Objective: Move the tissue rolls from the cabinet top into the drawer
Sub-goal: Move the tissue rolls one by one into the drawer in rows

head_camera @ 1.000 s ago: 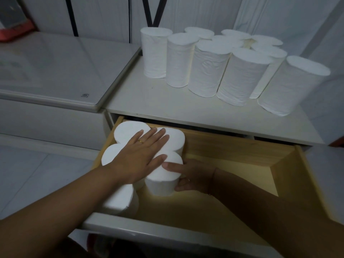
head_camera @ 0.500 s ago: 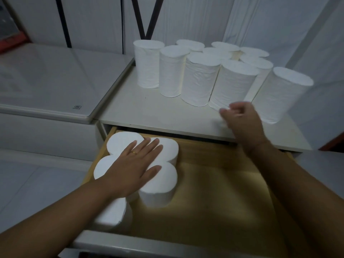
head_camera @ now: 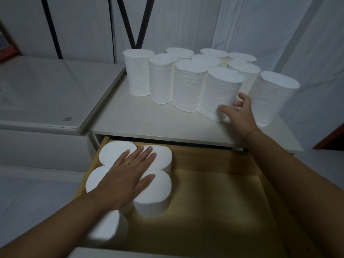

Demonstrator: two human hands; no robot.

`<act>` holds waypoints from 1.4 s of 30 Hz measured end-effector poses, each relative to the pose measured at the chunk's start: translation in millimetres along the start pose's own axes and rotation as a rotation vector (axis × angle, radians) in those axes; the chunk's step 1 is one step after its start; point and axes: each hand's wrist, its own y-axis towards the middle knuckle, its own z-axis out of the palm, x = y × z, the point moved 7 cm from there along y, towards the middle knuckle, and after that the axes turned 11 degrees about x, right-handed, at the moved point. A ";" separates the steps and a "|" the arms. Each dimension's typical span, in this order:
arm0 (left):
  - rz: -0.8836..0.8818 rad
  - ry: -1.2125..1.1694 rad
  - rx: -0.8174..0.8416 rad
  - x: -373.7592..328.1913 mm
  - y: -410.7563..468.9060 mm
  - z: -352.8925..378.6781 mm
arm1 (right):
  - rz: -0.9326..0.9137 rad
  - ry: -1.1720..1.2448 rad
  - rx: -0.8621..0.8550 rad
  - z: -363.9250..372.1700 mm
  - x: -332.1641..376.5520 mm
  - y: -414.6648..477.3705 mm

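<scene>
The tissue rolls (head_camera: 163, 79) stand upright on the cabinet top (head_camera: 141, 120), long axes vertical and flat ends up, packed close together towards the back. The right hand (head_camera: 240, 113) reaches forward to the front roll (head_camera: 217, 90), its fingers (head_camera: 242, 98) and thumb curled round the roll's lower part. In the left of the open drawer (head_camera: 214, 202), the stored rolls (head_camera: 156, 198) also stand on end, and the left hand (head_camera: 128, 175) lies flat across their tops, fingers straight and slightly spread.
</scene>
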 end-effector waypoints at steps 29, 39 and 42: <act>0.011 0.007 -0.006 -0.4 0.0 0.9 | -0.124 -0.026 0.434 38.7 35.9 12.4; 0.017 -0.002 -0.011 1.1 0.7 2.7 | -0.167 -0.119 0.428 40.2 43.3 -75.0; 0.019 0.023 -0.012 1.8 1.4 3.5 | -0.219 -0.174 0.458 41.6 39.4 -101.2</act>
